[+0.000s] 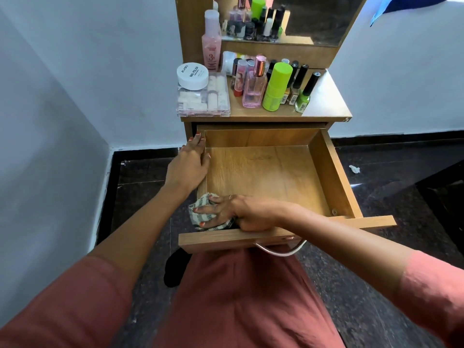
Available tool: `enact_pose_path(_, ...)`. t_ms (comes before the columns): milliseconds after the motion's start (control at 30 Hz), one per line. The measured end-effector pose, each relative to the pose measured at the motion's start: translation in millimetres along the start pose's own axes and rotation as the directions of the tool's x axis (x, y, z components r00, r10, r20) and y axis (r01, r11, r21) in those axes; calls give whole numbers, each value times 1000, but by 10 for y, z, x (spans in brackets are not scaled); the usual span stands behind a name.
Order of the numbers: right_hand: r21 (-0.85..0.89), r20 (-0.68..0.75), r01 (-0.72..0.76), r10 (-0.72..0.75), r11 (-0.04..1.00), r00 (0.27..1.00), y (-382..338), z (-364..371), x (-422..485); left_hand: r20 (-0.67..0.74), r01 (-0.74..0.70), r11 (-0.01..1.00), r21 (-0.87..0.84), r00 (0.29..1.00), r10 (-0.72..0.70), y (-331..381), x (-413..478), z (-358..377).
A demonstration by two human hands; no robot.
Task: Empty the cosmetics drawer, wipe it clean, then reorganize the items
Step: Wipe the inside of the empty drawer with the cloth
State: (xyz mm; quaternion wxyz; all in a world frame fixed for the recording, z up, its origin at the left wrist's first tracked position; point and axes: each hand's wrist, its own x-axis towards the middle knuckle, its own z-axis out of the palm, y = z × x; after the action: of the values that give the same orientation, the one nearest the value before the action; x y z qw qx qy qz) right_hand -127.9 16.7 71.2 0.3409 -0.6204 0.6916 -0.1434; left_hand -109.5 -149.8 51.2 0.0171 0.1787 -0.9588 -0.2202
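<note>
The wooden drawer (336,172) is pulled out of the small dressing table, and its floor holds no cosmetics. My right hand (233,212) presses a checked cloth (203,214) into the drawer's near left corner. My left hand (190,162) grips the top of the drawer's left wall. The cosmetics stand on the tabletop (324,101): a white nail polish remover jar (192,75) on a clear nail kit box (203,99), a tall pink bottle (211,43), a pink perfume bottle (254,89), a lime green bottle (276,86) and several nail polish bottles (305,94).
A mirror (324,18) rises behind the tabletop and reflects the bottles. The drawer's metal handle (281,251) hangs over my lap. White walls close in on the left and behind. The floor is dark stone, with a scrap of white paper (354,169) on the right.
</note>
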Motion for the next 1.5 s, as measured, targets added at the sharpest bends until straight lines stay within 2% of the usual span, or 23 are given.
enact_pose_path(233, 55, 15, -15, 14, 998, 1000, 125, -39, -203, -76, 6, 1000, -22, 997, -8, 81, -72, 141)
enact_pose_path(400, 68, 78, -196, 191, 978, 979, 202, -95, -355, -117, -9, 999, -44, 993, 4, 73, -71, 186)
enact_pose_path(733, 97, 75, -136, 129, 986, 989, 104, 1, 31, -121, -9, 998, -60, 993, 2, 47, -58, 225)
enact_pose_path(967, 120, 65, -234, 227, 965, 972, 186, -63, -253, -98, 7, 999, -48, 995, -12, 42, -77, 229)
enact_pose_path(1233, 157, 119, -355, 339, 921, 933, 347, -175, -602, -92, 11, 999, -33, 996, -14, -4, -68, 231)
enact_pose_path(1300, 176, 91, -371, 360, 912, 928, 347, -176, -615, -77, 12, 1000, -13, 997, -13, 15, -62, 221)
enact_pose_path(1400, 239, -88, -389, 419, 890, 904, 355, -168, -600, -62, -8, 999, 45, 998, 11, 50, -58, 177)
enact_pose_path(1500, 427, -261, -418, 552, 801, 792, 353, -173, -583, -55, -21, 998, 56, 998, 25, 127, -101, 113)
